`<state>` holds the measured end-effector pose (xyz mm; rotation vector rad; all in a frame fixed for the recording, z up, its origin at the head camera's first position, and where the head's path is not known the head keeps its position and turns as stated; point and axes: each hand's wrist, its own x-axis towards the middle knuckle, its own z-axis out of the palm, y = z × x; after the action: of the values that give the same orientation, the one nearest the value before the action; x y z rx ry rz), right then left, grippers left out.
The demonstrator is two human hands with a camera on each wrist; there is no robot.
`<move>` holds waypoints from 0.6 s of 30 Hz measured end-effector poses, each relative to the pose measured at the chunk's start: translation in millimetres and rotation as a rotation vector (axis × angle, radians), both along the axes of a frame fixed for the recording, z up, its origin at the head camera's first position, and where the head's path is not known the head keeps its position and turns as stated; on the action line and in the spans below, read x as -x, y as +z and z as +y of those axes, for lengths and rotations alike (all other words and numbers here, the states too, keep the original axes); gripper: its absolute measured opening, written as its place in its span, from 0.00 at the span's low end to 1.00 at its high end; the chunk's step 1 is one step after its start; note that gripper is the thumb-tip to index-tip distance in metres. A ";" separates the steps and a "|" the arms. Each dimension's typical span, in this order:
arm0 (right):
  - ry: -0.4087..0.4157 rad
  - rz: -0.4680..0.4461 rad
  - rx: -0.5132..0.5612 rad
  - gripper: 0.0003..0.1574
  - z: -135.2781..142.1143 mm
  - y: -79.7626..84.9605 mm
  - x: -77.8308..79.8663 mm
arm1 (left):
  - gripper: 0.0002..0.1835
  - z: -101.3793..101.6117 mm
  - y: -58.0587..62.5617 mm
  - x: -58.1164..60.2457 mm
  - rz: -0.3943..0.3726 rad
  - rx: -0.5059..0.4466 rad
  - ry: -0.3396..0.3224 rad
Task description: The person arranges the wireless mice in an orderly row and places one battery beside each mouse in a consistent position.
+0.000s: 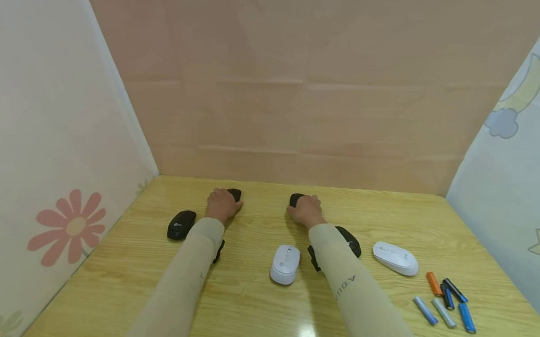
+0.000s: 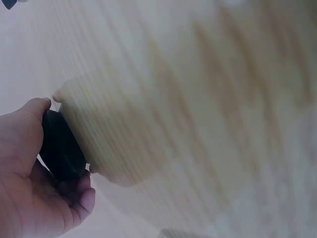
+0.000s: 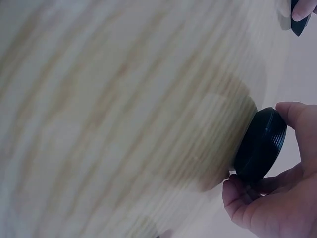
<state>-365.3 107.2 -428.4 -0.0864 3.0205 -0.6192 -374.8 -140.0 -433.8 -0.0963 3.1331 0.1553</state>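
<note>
At the far side of the wooden table, my left hand (image 1: 222,205) grips a black computer mouse (image 1: 235,195) by its sides. In the left wrist view, thumb and fingers curl round this black mouse (image 2: 62,146), close over the wood. My right hand (image 1: 306,211) likewise holds a second black mouse (image 1: 295,199), a short way to the right. Its ridged side (image 3: 261,146) shows between thumb and fingers in the right wrist view. Nearest my left forearm lies another black mouse (image 1: 182,225). Between the forearms sits a white mouse (image 1: 285,264).
A black mouse (image 1: 350,241) is partly covered by my right sleeve. Farther right lie a white mouse (image 1: 395,258) and several small coloured cylinders, including an orange one (image 1: 434,284) and a blue one (image 1: 467,318). A pinkish-brown wall (image 1: 302,113) stands behind the table (image 1: 114,304), with pale panels at both sides.
</note>
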 end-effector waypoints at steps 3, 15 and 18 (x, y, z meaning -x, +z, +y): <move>-0.004 0.007 -0.002 0.32 0.2 -0.4 1.4 | 0.42 0.6 -1.4 2.5 0.005 0.004 -0.001; 0.000 0.018 -0.025 0.32 -2.2 2.3 3.7 | 0.42 -1.5 2.5 1.9 0.008 0.010 -0.013; -0.001 0.018 -0.038 0.33 -3.1 1.6 4.0 | 0.42 -1.8 1.6 2.2 0.004 0.024 -0.011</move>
<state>-369.2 104.0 -426.8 -0.0889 3.0483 -0.5637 -377.0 -141.8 -432.1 -0.0788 3.1398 0.1183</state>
